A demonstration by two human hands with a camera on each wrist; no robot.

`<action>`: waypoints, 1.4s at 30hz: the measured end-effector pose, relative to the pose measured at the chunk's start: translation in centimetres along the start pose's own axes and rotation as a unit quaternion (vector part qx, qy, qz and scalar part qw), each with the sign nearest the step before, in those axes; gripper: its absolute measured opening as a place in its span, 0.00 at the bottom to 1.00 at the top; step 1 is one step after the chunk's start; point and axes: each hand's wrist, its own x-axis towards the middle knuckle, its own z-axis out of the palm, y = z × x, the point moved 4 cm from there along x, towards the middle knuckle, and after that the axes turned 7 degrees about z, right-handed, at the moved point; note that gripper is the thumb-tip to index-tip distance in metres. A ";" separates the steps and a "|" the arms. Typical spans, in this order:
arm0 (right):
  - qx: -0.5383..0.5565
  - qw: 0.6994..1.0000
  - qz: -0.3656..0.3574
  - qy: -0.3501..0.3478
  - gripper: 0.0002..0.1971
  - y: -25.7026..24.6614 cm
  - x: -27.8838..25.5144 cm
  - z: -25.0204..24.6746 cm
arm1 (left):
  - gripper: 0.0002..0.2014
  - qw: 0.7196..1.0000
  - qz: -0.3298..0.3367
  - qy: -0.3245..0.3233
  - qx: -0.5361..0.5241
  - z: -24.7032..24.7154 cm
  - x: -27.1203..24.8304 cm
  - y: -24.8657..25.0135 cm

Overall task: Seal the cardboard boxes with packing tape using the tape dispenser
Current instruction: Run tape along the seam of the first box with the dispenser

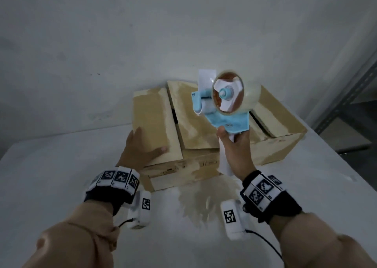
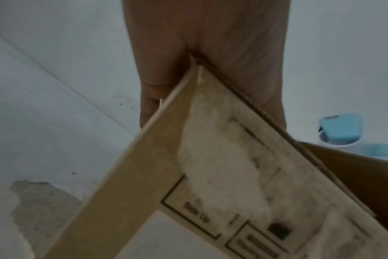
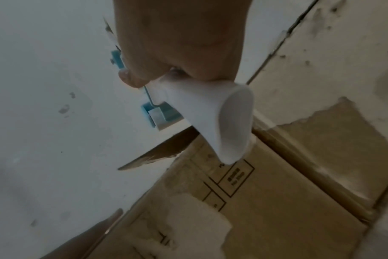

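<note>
A brown cardboard box (image 1: 195, 121) sits on the white table, its top flaps lying down with dark gaps between them. My left hand (image 1: 142, 147) holds the box's near-left corner: the thumb lies on the left flap and the fingers wrap over the side edge. In the left wrist view, the box's corner (image 2: 210, 175) presses into the left hand's palm (image 2: 199, 35). My right hand (image 1: 234, 143) grips the white handle (image 3: 210, 113) of a blue-and-white tape dispenser (image 1: 222, 100). It is raised above the box and carries a clear tape roll.
The white table (image 1: 61, 176) has a torn, brownish patch (image 1: 204, 202) just in front of the box. A grey wall stands close behind the box. A metal shelf frame (image 1: 346, 96) rises at the right, past the table's right edge.
</note>
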 end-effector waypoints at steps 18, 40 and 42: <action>-0.088 0.993 -0.002 -0.074 0.29 -2.8 -0.9 -9.7 | 0.42 0.984 0.124 -0.032 0.122 6.1 -16.1 4.2; -0.064 0.985 -0.011 -0.158 0.44 -7.3 -2.3 -6.0 | 0.34 0.989 0.035 0.000 0.146 -1.2 -3.4 2.5; -0.101 0.982 -0.010 -0.161 0.40 -7.8 -2.2 -6.0 | 0.34 0.987 0.037 -0.006 0.158 -1.4 -4.9 2.3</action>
